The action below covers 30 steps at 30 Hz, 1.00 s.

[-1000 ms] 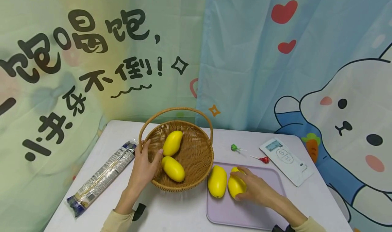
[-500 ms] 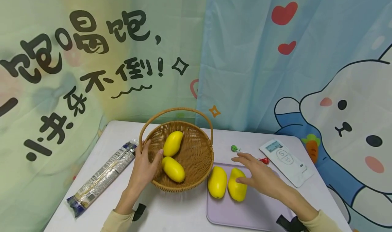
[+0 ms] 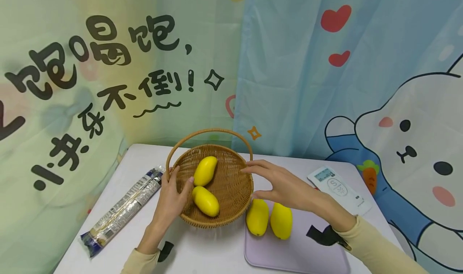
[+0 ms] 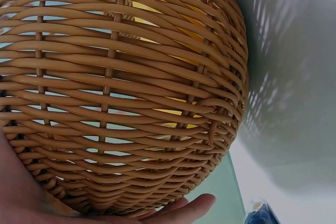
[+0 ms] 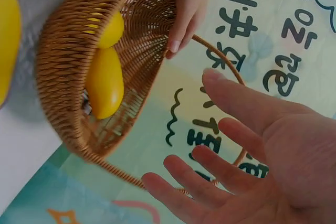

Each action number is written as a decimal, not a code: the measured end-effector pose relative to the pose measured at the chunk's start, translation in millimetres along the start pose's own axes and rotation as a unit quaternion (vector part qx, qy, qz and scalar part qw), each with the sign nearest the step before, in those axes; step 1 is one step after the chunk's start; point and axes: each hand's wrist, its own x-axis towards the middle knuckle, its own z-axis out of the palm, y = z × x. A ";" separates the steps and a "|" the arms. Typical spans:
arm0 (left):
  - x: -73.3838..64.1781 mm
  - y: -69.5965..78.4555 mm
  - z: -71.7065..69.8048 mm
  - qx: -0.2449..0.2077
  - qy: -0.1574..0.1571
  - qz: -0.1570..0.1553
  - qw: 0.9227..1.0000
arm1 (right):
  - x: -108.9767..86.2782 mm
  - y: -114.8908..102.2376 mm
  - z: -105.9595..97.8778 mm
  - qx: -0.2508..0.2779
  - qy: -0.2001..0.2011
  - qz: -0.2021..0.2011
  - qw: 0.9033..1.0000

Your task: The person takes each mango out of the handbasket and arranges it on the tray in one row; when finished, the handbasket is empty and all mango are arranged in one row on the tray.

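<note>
A brown wicker basket (image 3: 231, 181) with a tall arched handle stands on the table, holding two yellow mangoes (image 3: 205, 170). My left hand (image 3: 170, 199) grips its left rim, thumb on the inner side; the left wrist view shows that hand (image 4: 21, 195) against the woven wall (image 4: 121, 87). My right hand (image 3: 285, 185) is at the basket's right rim with fingers extended; in the right wrist view its fingers (image 5: 184, 179) are spread and hold nothing. Two more mangoes (image 3: 257, 219) lie side by side on a lilac tray (image 3: 300, 256), partly under the right hand.
A long silver food packet (image 3: 123, 211) lies left of the basket. A white pouch (image 3: 341, 189) lies at the back right, partly behind the right forearm, which hides most of the lollipops. A printed curtain (image 3: 282, 77) hangs behind the table.
My right hand has let go of the right-hand mango on the tray, risen, and moved left to the basket's right rim. The left hand stays on the basket.
</note>
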 end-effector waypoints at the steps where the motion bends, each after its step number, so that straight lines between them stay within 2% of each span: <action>1: 0.0 0.0 0.0 -0.001 0.001 0.000 1.000 | 5.9 -2.2 -0.7 0.001 -0.006 -0.009 1.000; 6: -0.1 0.3 0.3 -0.003 -0.001 0.000 1.000 | 30.3 -8.5 -3.0 -0.003 -0.026 -0.038 0.999; 17: 1.7 -1.4 1.3 0.004 0.012 0.013 1.000 | 70.1 -14.4 1.7 0.012 -0.075 -0.034 0.997; 24: 1.4 -1.1 1.0 0.005 0.009 0.010 1.000 | 100.9 -14.5 16.2 -0.002 -0.115 -0.056 0.992; 30: 1.4 -1.6 0.7 0.008 0.008 0.010 1.000 | 124.2 -14.3 36.4 -0.025 -0.163 -0.045 0.985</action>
